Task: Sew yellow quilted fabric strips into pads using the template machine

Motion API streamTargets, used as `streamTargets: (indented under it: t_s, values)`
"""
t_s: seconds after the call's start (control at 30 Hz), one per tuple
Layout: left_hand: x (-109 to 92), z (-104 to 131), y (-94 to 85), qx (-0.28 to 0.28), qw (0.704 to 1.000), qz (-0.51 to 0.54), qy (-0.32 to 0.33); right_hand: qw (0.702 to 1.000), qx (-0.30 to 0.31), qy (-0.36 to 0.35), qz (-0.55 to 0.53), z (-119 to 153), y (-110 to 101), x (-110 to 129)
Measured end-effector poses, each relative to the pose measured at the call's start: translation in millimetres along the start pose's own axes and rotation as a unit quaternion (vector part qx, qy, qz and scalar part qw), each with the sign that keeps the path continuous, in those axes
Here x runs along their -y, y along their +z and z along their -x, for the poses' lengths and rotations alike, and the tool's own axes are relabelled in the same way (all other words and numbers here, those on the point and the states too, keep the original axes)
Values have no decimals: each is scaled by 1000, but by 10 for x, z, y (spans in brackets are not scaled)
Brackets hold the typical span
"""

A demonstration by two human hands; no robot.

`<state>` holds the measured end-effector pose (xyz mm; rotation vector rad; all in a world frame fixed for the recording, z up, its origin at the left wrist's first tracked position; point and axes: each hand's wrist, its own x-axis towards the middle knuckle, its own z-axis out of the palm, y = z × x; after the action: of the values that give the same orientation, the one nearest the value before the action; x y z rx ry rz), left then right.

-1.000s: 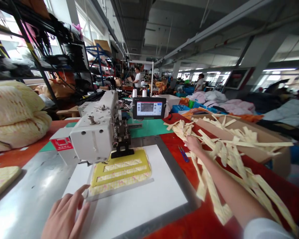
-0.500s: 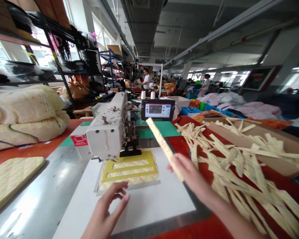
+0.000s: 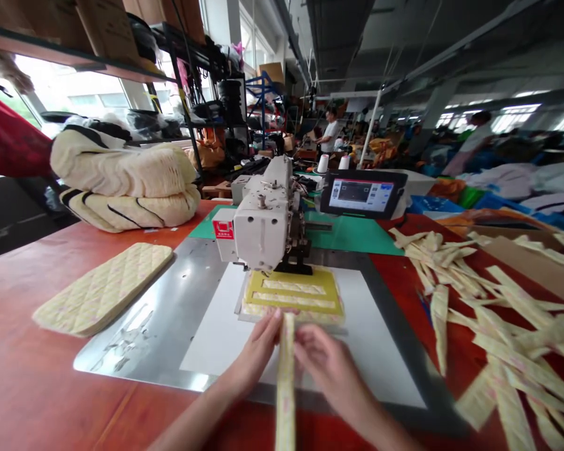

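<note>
A pale yellow quilted strip (image 3: 286, 382) runs lengthwise toward me, its far end between my two hands. My left hand (image 3: 258, 344) pinches that end at its left side. Close by on the right, my right hand (image 3: 326, 360) has its fingers curled beside the strip; whether they grip it is unclear. Just beyond the hands, a yellow slotted template (image 3: 289, 294) lies over quilted fabric on a white sheet (image 3: 216, 341). The white sewing machine (image 3: 263, 232) stands at the template's back edge.
A stack of quilted pads (image 3: 108, 285) lies on the left. Behind it are bundled fabric rolls (image 3: 126, 188). Many loose strips (image 3: 521, 351) cover the right side. A control screen (image 3: 361, 193) stands behind the machine. People are visible in the background.
The strip has swung from upright on the right to pointing toward me in the centre. My left hand has closed on its end, and my right hand has come in beside it. The view has turned left.
</note>
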<state>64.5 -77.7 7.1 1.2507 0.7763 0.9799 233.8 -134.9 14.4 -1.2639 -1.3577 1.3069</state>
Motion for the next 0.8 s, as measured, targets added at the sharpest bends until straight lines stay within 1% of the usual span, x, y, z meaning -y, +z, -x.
streamTargets:
  t_s: [0.03,0.1,0.17,0.2,0.27,0.37,0.53,0.67,0.8]
  values:
    - [15,-5,22,11,1000,11,-3,1000,-3,-11,-21,-116,-3,81]
    - [31,-22,43,-3,999,34,-2,999,-7,-20,-49,-291,31,153]
    - [36,-33,20,-34,998,47,7,998,-21,-19,-61,-378,77,128]
    - [38,-34,-3,-41,998,52,7,998,-26,-17,-63,-397,92,96]
    - [41,-28,-56,-37,998,50,3,998,-22,-11,-63,-410,95,25]
    - [39,-20,-108,-34,999,19,8,998,-16,-16,-61,-419,56,-43]
    - [12,-8,-112,-16,998,-39,40,997,-22,-34,-60,-436,17,-49]
    - [15,7,-102,-44,997,-39,53,996,-22,-30,-75,-430,28,-4]
    - [15,16,-102,-54,998,-22,31,996,-34,-34,-70,-430,27,12]
